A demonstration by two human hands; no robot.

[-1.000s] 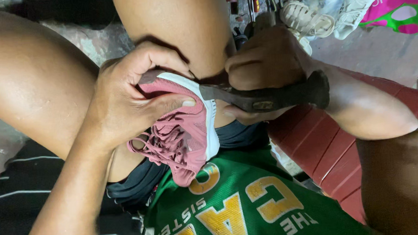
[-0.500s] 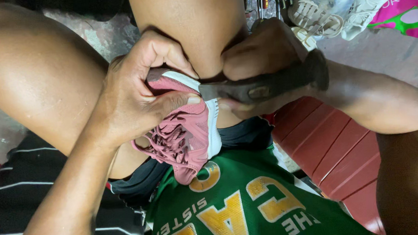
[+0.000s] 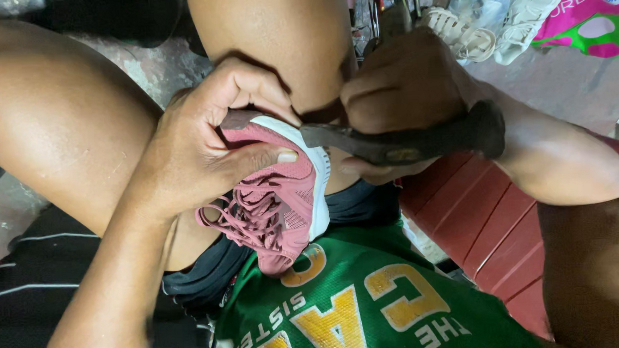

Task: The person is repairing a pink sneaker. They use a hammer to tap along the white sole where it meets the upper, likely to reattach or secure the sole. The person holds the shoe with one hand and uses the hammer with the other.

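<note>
A pink lace-up sneaker [image 3: 283,207] with a white sole edge is clamped between my knees, toe end up and laces hanging down. My left hand [image 3: 209,140] grips its upper end, thumb lying across the pink fabric. My right hand [image 3: 407,91] is closed on a dark tool with a thick black wooden handle [image 3: 421,140]. The tool's narrow tip sits against the sneaker's sole edge just under my left fingertips. The working end is mostly hidden by both hands.
I sit on a red slatted bench [image 3: 481,221], wearing a green jersey [image 3: 373,305]. White sandals [image 3: 468,35] and a pink and green bag [image 3: 590,11] lie on the concrete floor at upper right. Black striped cloth [image 3: 27,302] is at lower left.
Both hands and the sneaker shifted slightly in view. The tool's handle has tilted a little and its tip stays at the sole edge.
</note>
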